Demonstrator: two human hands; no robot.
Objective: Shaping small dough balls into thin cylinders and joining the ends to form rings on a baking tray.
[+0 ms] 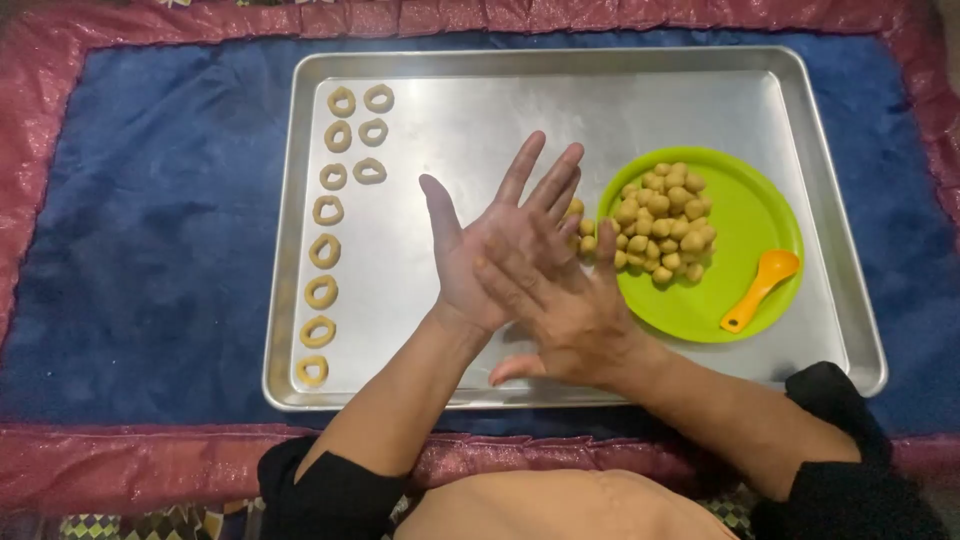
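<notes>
My left hand (490, 225) is held palm up over the middle of a large metal baking tray (460, 110), fingers spread. My right hand (560, 310) lies palm down across it, the two palms pressed together. Whatever is between the palms is hidden. Just right of the hands a pile of small dough balls (662, 222) sits on a green plate (750, 215), with an orange spoon (762, 287) on the plate's right side. Two columns of dough rings (325, 250) line the tray's left side.
The tray rests on a blue cloth (150, 240) with a red-pink border (120, 465). The plate stands inside the tray at its right end. Black sleeves cover my forearms near the bottom edge.
</notes>
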